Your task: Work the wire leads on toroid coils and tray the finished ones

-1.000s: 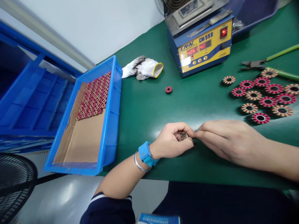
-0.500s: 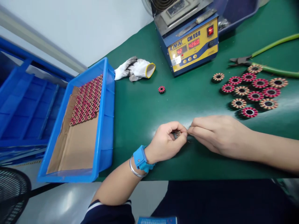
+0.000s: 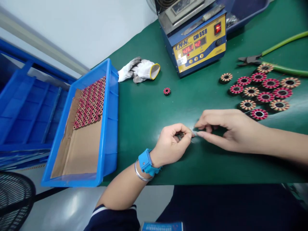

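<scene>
Near the front edge of the green table, my left hand [image 3: 172,144] is closed around a small copper-wound stator [image 3: 182,135], mostly hidden by the fingers. Thin wire ends [image 3: 192,140] stick out at its fingertips, smeared by motion. Just right of these, my right hand [image 3: 228,130] has its thumb and index finger apart, their tips close to the wires. Whether they touch a wire is too small to tell. Beyond the right hand lies a group of wound stators [image 3: 265,97], some pink and some copper-coloured. A single pink stator [image 3: 166,91] lies farther back in the middle.
At left stands a blue bin [image 3: 112,128] with cardboard and rows of stators. White gloves [image 3: 144,70] lie behind it. A CM 558 heating unit [image 3: 199,48] with a knife [image 3: 204,19] on top stands at the back. Green-handled cutters [image 3: 251,60] lie right.
My right hand's fingers have parted from a pinch at the wires, and the hand has lifted slightly away. My left hand stays almost in place, still closed around the stator.
</scene>
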Tool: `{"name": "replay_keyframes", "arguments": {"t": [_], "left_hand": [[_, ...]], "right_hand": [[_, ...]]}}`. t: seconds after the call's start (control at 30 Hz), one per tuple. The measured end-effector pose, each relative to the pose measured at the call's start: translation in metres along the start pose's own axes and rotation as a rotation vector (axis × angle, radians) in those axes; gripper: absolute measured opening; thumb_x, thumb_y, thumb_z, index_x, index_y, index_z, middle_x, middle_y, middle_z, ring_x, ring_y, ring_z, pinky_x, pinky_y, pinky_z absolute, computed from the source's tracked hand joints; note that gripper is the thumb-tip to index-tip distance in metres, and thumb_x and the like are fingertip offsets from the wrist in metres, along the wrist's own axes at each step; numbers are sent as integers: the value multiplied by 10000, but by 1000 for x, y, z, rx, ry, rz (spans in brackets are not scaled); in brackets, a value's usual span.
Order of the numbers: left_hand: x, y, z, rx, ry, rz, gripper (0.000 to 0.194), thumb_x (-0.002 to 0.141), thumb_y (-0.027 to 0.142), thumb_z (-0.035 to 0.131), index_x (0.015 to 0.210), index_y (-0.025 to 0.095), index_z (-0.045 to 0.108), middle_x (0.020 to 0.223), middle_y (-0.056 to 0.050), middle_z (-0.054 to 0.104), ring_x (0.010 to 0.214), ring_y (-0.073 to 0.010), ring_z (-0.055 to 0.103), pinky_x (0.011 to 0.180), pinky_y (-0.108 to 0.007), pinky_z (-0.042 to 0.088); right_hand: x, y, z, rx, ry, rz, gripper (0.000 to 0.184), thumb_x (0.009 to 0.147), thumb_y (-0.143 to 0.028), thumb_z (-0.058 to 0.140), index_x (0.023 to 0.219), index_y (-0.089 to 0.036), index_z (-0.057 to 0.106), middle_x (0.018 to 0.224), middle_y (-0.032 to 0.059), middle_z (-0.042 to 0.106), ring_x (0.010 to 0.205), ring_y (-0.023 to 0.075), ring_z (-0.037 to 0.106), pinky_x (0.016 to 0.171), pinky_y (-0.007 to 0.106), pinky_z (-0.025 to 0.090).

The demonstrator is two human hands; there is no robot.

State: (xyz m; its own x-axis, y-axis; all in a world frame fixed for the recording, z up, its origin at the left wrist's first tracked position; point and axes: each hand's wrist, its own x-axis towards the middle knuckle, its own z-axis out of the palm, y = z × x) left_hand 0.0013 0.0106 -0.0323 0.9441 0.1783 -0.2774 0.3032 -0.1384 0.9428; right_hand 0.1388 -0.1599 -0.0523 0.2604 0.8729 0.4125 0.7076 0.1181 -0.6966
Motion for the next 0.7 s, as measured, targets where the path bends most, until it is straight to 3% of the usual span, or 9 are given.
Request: {"name": "replay_keyframes", "arguments": {"t": [0.27, 0.4, 0.5, 0.7], "left_hand": [[-1, 0, 5, 2, 115, -19, 172, 816, 282, 694, 747, 136, 634, 746, -56, 651, 662, -115, 559, 555, -211, 422], [3, -2, 2, -87, 147, -8, 180, 837, 294, 695, 773, 131, 653, 760, -62, 683, 646, -108, 573, 522, -203, 412], [7, -4, 0, -149, 169, 12, 179, 847, 290, 698, 784, 126, 665, 752, -59, 693, 622, -95, 566, 532, -202, 434], [9, -8, 0, -207, 178, 33, 222, 831, 330, 740, 785, 127, 663, 745, -50, 694, 607, -87, 564, 555, -206, 459]], "right_hand": [[5, -3, 11, 50, -10, 51, 163, 958, -157, 565, 824, -178, 656, 690, -6, 605, 561, 98, 533, 532, 224, 439], [8, -2, 12, 24, 137, 124, 119, 957, -160, 602, 870, -181, 680, 735, 11, 649, 589, 108, 574, 551, 233, 477], [8, -4, 15, -24, 218, 54, 108, 962, -134, 613, 1002, -172, 704, 845, 48, 707, 695, 136, 655, 642, 257, 533], [8, -9, 19, -53, 179, -39, 242, 966, -86, 580, 1112, -204, 733, 932, 62, 755, 781, 157, 731, 706, 258, 585]]}}
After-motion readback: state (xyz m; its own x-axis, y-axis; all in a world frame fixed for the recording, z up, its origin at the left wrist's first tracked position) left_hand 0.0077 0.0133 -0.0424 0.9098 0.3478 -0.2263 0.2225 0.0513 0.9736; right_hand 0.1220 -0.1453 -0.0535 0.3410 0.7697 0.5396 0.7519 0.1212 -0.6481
